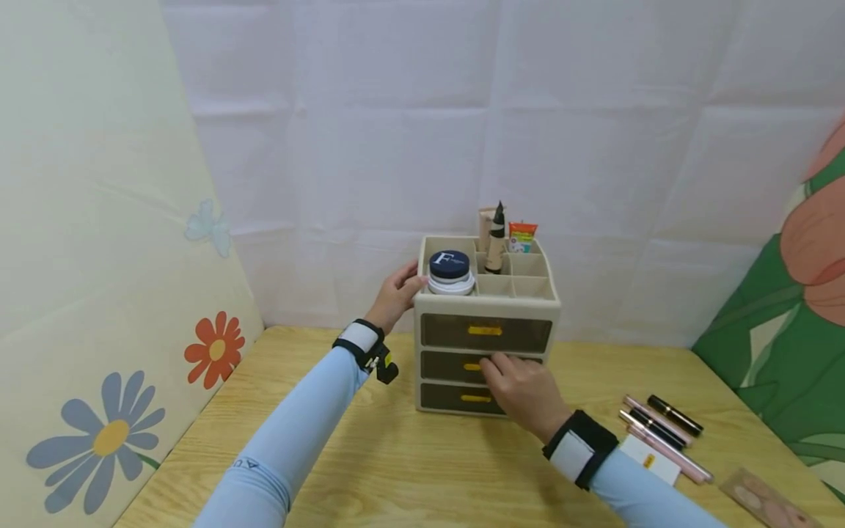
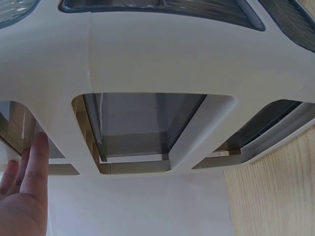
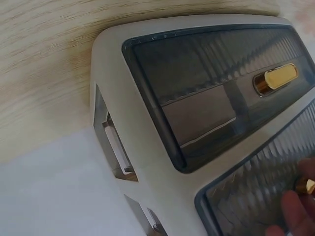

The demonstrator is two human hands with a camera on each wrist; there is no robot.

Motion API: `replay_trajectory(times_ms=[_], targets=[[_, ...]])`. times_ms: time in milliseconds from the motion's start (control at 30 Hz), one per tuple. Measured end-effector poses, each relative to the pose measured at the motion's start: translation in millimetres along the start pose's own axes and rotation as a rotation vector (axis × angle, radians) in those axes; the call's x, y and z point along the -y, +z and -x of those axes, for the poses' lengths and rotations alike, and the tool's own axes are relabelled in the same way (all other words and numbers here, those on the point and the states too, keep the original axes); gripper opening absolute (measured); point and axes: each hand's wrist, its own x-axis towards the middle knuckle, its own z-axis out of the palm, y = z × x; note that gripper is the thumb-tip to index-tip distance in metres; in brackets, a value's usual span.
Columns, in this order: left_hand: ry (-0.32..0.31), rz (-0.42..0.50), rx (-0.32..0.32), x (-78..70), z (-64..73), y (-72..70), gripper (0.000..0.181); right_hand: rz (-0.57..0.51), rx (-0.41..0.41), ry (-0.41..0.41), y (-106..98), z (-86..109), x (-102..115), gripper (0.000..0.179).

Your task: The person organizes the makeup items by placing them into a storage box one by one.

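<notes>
A cream desktop drawer organizer (image 1: 488,304) stands on the table with three dark see-through drawers, each with a gold handle. My right hand (image 1: 524,390) is at the middle drawer (image 1: 441,367), thumb and fingers pinching its handle (image 3: 309,186). That drawer sits in line with the others. My left hand (image 1: 397,295) rests against the organizer's upper left side, its fingers (image 2: 36,164) extended along the side wall. Above, the compartments hold a round jar with a navy lid (image 1: 450,264), a beige tube with a black pointed cap (image 1: 496,242) and a red-and-green tube (image 1: 523,237).
Right of the organizer lie several pink and black cosmetic tubes (image 1: 667,434), a white box (image 1: 650,457) and a flat patterned pinkish item (image 1: 766,499) near the front edge. A white cloth (image 1: 370,147) hangs behind the wooden table (image 1: 409,469); floral panels flank it.
</notes>
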Motion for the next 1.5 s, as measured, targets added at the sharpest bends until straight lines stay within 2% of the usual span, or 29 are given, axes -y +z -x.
replay_trajectory(times_ms=[433, 900, 1133, 1367, 1500], targets=[[0.006, -0.011, 0.011, 0.9, -2.9, 1.0, 0.057, 0.035, -0.029, -0.033, 1.9, 0.6, 0.7, 0.047], [-0.007, -0.003, 0.015, -0.3, -5.2, 4.5, 0.058, -0.011, -0.084, -0.027, -21.1, 6.5, 12.6, 0.038], [-0.005, 0.003, 0.011, -1.3, -6.5, 2.3, 0.057, -0.032, -0.068, -0.028, -34.9, 9.1, 21.2, 0.042], [-0.004, 0.013, 0.017, -0.5, -8.6, 0.5, 0.055, -0.041, -0.151, -0.049, -40.1, 12.1, 27.6, 0.035], [-0.002, 0.008, 0.024, 1.3, -10.1, 0.6, 0.057, -0.057, -0.147, -0.044, -44.1, 15.3, 31.6, 0.037]])
